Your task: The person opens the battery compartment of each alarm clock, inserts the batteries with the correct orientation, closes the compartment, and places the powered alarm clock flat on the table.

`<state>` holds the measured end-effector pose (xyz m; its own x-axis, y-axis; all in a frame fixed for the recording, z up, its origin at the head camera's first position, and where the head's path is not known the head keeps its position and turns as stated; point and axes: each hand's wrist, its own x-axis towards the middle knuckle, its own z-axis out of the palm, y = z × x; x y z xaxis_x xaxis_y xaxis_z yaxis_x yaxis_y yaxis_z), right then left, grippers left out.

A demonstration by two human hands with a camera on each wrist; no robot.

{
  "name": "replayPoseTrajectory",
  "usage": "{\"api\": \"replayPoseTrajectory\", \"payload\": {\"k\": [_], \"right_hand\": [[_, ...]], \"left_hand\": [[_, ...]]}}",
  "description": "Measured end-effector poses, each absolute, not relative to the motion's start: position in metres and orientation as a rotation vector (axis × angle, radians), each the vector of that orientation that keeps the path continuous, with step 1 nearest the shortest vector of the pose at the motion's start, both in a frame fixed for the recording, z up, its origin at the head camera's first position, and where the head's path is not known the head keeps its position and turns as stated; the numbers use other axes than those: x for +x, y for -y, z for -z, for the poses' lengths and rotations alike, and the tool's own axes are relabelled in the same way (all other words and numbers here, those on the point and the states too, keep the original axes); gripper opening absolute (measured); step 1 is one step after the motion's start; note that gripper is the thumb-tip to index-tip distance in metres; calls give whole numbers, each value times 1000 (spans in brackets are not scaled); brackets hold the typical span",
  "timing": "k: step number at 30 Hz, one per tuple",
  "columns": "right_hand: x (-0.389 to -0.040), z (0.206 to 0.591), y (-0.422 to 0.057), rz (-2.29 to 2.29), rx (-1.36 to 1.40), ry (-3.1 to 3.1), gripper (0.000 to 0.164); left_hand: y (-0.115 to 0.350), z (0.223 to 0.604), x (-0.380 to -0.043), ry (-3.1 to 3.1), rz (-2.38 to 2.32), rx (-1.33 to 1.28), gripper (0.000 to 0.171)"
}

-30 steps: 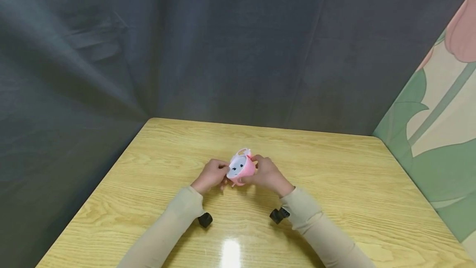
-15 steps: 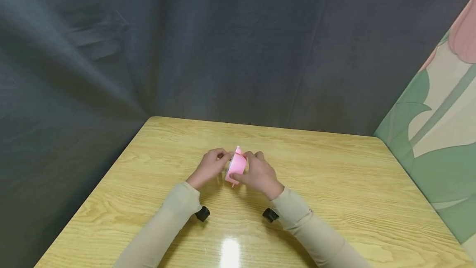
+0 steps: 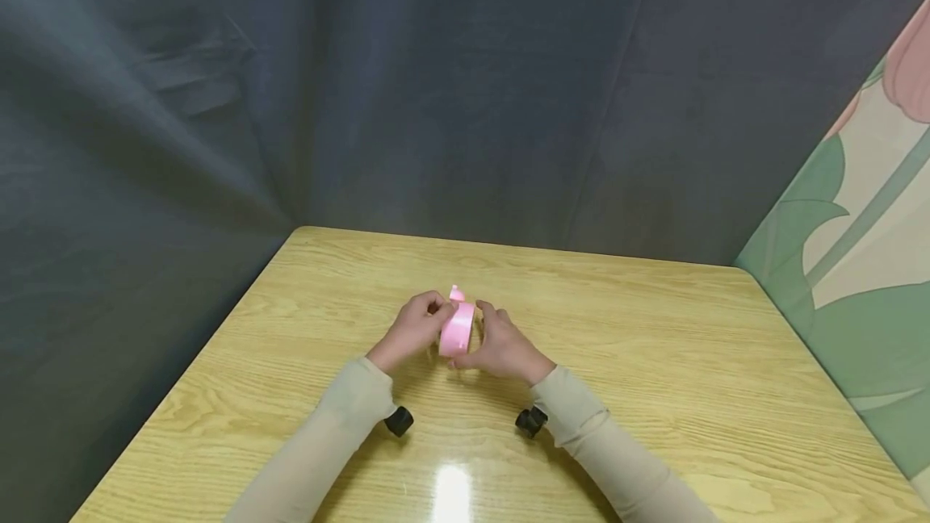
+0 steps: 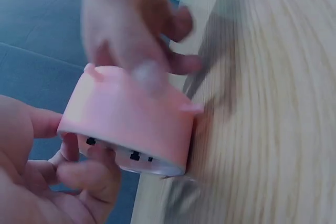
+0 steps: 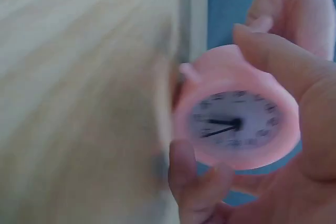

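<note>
A pink alarm clock is held between both hands above the middle of the wooden table, its side band facing the head camera. In the right wrist view the clock's dial shows black numerals and hands. My left hand pinches the clock's left edge; in the left wrist view its fingers lie by small black parts on the clock's back. My right hand curves round the other side, its thumb at the edge and fingers by the rim. Contact of each right fingertip is hard to tell.
The wooden table extends all round the hands. Behind it hangs a dark curtain, and a floral panel borders the right side. A black wrist camera hangs under the left wrist, another black camera under the right.
The clock has turned, so its white back with black parts no longer shows in the head view. It has shifted slightly left. My right fingers have spread wider round it.
</note>
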<state>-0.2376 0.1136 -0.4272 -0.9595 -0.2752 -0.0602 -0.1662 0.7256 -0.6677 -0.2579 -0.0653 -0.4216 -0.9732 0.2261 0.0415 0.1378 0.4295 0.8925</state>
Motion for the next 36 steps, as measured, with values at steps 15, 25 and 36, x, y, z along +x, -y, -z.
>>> {"api": "replayPoseTrajectory", "payload": {"k": [15, 25, 36], "right_hand": [[-246, 435, -135, 1180, -395, -2817, 92], [-242, 434, -139, 1041, -375, -2943, 101], [-240, 438, -135, 1024, -401, -2967, 106]], "left_hand": [[61, 438, -258, -2373, -1830, 151, 25], [54, 444, -252, -2545, -1564, 172, 35], [49, 445, -246, -2501, -1534, 162, 29]]}}
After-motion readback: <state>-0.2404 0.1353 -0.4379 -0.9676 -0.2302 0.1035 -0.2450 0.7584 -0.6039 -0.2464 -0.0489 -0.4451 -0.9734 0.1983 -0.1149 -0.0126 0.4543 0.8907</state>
